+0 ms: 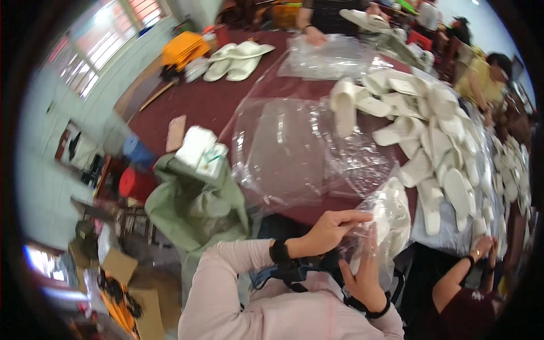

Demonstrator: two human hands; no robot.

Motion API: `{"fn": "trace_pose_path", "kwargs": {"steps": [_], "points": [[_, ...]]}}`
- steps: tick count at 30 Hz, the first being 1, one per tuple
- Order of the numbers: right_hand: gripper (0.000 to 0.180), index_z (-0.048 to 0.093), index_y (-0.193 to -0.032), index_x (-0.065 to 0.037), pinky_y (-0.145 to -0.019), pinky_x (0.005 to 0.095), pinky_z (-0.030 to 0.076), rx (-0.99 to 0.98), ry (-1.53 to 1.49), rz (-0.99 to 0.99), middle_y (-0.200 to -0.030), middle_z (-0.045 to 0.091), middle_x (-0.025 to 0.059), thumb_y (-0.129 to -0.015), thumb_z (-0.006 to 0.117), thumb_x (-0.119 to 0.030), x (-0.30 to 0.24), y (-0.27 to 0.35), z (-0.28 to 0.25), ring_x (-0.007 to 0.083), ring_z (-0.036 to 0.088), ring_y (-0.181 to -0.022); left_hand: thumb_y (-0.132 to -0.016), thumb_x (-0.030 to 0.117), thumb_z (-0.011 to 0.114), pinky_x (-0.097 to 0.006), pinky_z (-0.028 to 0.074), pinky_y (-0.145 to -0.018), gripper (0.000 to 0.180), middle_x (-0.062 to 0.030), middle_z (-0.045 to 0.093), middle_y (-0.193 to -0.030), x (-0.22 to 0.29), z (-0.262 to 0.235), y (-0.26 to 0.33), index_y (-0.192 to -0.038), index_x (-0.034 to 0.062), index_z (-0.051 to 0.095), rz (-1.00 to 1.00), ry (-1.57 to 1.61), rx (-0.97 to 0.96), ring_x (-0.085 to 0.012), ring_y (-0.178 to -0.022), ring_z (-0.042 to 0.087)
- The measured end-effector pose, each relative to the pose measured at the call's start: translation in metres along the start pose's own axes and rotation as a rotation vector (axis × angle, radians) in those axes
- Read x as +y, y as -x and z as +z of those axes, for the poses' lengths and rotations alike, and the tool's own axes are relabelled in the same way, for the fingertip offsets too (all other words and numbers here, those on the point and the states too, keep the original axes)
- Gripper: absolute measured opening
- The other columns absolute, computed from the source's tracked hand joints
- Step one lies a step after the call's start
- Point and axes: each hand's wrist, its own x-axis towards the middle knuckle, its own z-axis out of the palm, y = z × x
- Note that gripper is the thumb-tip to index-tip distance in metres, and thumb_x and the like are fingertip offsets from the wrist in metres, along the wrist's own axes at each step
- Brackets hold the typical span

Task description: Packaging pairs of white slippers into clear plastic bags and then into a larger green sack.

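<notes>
The left hand (328, 229) is reaching across in front of the chest, its fingers (354, 217) pinching closed on the upper edge of a clear plastic bag (381, 224). The right hand (362, 272) is coming up from below with its palm turned to the bag, its fingers (371, 241) lying straight and spread against the bag's near side rather than curling around it. Inside the bag a pair of white slippers (394, 212) is showing through the film. The bag is hanging at the near edge of the dark red tabletop (198, 102), just in front of the person's body.

Beyond it, loose sheets of clear plastic bags (289, 147) are lying spread over the middle of the tabletop. To the right, a big heap of white slippers (436, 141) is covering that side. A green garment (192, 204) is lying bunched at the left edge with small white packs (198, 150) on top of it. Another person's hands (481, 246) are working at the lower right, and a third person's hand (313, 37) is resting at the far side of the tabletop
</notes>
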Motion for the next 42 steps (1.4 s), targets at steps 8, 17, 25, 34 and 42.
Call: {"fn": "trace_pose_path", "kwargs": {"steps": [8, 17, 25, 34, 42], "points": [[0.049, 0.056, -0.122, -0.004, -0.101, 0.0504, 0.033, -0.303, -0.251, -0.401, -0.133, 0.043, 0.0287, -0.084, 0.064, -0.034, -0.008, 0.029, -0.046, 0.0459, 0.044, -0.121, -0.076, -0.011, 0.051, -0.035, 0.050, -0.086, 0.036, -0.0240, 0.055, -0.124, 0.107, 0.000, 0.082, -0.107, 0.0002, 0.064, 0.628, -0.697, -0.134, -0.0324, -0.105, 0.061], [0.058, 0.047, -0.128, -0.002, -0.087, 0.0455, 0.044, -0.081, -0.985, -0.516, -0.114, 0.056, 0.0279, -0.077, 0.069, -0.017, -0.013, -0.024, -0.040, 0.0398, 0.058, -0.101, -0.088, 0.002, 0.047, -0.032, 0.051, -0.085, 0.020, -0.0190, 0.060, -0.112, 0.175, -0.023, 0.185, -0.096, -0.0059, 0.064, 1.161, -0.736, 1.254, -0.0253, -0.100, 0.060], [0.048, 0.047, -0.127, -0.001, -0.089, 0.0421, 0.044, -0.056, -0.767, -0.189, -0.120, 0.054, 0.0222, -0.082, 0.062, -0.009, -0.008, -0.024, -0.038, 0.0297, 0.060, -0.099, -0.085, -0.007, 0.044, -0.029, 0.045, -0.088, 0.024, -0.0110, 0.063, -0.104, 0.188, -0.131, 0.212, -0.095, -0.0045, 0.065, 0.532, -0.998, 1.123, -0.0174, -0.095, 0.059], [0.045, 0.048, -0.125, 0.000, -0.088, 0.0397, 0.044, -0.033, -0.707, -0.135, -0.119, 0.056, 0.0196, -0.082, 0.061, -0.008, -0.005, -0.026, -0.033, 0.0275, 0.062, -0.095, -0.084, -0.005, 0.044, -0.021, 0.045, -0.065, 0.030, -0.0018, 0.066, -0.092, 0.110, -0.245, 0.285, -0.102, 0.0022, 0.067, 0.303, -0.859, 1.340, -0.0092, -0.075, 0.059], [0.049, 0.049, -0.127, -0.001, -0.089, 0.0349, 0.045, -0.159, -0.445, -0.178, -0.117, 0.058, 0.0156, -0.080, 0.064, -0.003, -0.007, -0.046, -0.046, 0.0249, 0.060, -0.100, -0.083, 0.002, 0.053, -0.028, 0.047, -0.081, 0.029, -0.0102, 0.064, -0.108, 0.030, -0.306, 0.257, -0.108, -0.0014, 0.065, -0.023, -0.708, 1.287, -0.0162, -0.096, 0.059]]}}
